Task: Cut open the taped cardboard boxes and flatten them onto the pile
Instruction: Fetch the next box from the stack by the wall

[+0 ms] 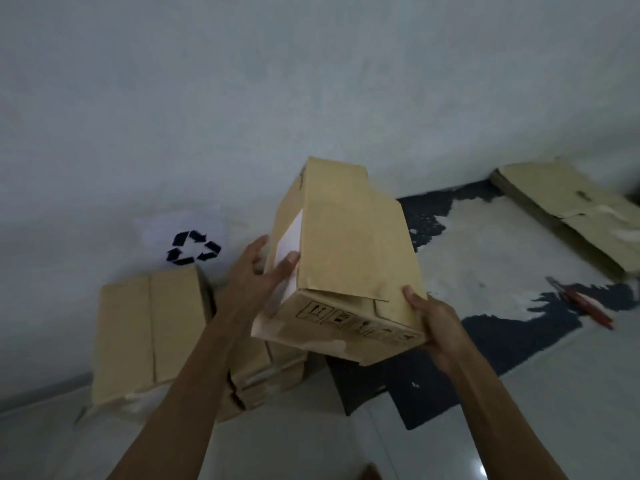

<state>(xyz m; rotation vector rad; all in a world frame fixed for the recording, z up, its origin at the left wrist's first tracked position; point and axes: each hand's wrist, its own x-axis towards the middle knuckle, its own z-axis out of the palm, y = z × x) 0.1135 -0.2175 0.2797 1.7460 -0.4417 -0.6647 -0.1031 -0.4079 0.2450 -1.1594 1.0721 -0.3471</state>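
1. The cardboard box (349, 258) is held up in the air in the middle of the view, above the floor (485, 251), between both hands. It is a long brown box, tilted, with its far end higher than the near end.
2. On its left side there is a white label (290, 247); no writing can be read on it. On the near end there are black printed symbols (349, 322), too blurred to read.
3. The left hand (258, 268) lies against the left side of the box, with the thumb across the white label and the fingers behind the edge, nearly straight.
4. The right hand (434, 323) grips the near right corner of the box, thumb on top and fingers curled below.
5. On the wall (242, 98), low down at the left, a white sheet carries a black recycling sign (193, 252) made of three arrows.
6. Under this sign, flattened cardboard (149, 334) leans against the wall, and a pile of flat boxes (266, 375) lies beside it, below the held box.
7. At the far right, more flat cardboard (571, 213) lies on the floor next to the wall.
8. A red cutter (581, 303) lies on the floor at the right, well apart from both hands.
9. The floor is pale and smooth, with rough dark patches (512, 337) where the surface seems worn. The wall is plain and grey-white.
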